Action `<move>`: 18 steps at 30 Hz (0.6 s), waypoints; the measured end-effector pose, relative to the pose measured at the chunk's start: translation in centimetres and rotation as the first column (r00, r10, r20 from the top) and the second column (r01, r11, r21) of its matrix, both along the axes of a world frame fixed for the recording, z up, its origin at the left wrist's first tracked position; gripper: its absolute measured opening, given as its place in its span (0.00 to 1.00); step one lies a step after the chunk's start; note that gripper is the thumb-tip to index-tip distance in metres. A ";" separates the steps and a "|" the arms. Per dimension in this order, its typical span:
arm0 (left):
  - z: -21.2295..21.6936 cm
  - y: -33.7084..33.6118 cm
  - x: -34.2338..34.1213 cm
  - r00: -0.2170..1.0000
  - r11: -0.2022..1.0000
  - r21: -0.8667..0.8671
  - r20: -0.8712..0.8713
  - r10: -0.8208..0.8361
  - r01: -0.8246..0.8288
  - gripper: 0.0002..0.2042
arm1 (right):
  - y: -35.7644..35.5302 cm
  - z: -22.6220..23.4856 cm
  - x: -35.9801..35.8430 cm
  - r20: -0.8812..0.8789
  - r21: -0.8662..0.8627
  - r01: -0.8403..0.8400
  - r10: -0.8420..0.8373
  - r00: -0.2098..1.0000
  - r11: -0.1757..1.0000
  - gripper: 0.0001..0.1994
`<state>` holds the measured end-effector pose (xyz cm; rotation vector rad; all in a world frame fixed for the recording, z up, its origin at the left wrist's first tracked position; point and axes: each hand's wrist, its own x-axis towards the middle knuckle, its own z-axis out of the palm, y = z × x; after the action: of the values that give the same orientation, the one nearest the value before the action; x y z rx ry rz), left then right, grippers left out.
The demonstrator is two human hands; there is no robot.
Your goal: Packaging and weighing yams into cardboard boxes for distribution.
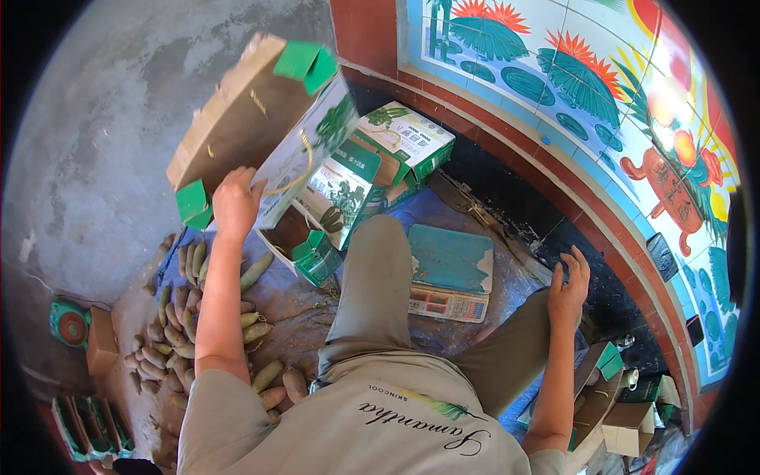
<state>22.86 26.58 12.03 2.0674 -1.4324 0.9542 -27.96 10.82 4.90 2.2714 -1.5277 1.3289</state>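
Note:
My left hand (236,204) grips the near edge of an open cardboard box (226,131), brown inside and white-green outside, with a yellow rope handle. The box is tilted up, its inside turned toward the left. My right hand (569,291) hangs over my right knee with its fingers apart and nothing in it. Beneath the raised box stand more printed boxes (340,190), one of them open. Long green and reddish radishes (178,317) lie heaped on the ground below my left forearm.
A scale (450,269) with a worn blue platform sits between my legs on a blue sheet (443,210). A closed box (408,134) stands by the tiled wall (546,103). Opened cartons (629,427) lie at lower right, flattened ones (91,427) at lower left, near a green round device (70,323).

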 end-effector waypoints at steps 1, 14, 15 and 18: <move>1.1 -0.4 -1.3 0.999 0.998 -0.042 0.006 -0.050 0.050 0.09 | 0.1 0.6 0.5 0.007 -0.014 -0.025 0.025 1.000 1.000 0.09; -1.5 -12.4 -15.1 0.747 0.746 -0.030 0.046 -0.664 0.665 0.05 | -6.3 -0.7 1.3 0.478 0.069 -0.195 0.139 0.867 0.978 0.11; -3.0 -13.2 -15.9 0.734 0.736 0.027 0.059 -0.676 0.676 0.04 | -7.1 -1.2 0.9 0.491 0.039 -0.192 0.149 0.858 0.981 0.13; -8.3 -15.8 -18.8 0.696 0.679 0.180 -0.045 -0.717 0.712 0.04 | -9.0 -4.2 -1.0 0.684 0.081 -0.250 0.128 0.718 0.965 0.16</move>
<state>4.06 10.77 3.73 1.3508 -2.1705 0.5209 -29.00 1.78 0.66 2.1948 -1.6510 2.3765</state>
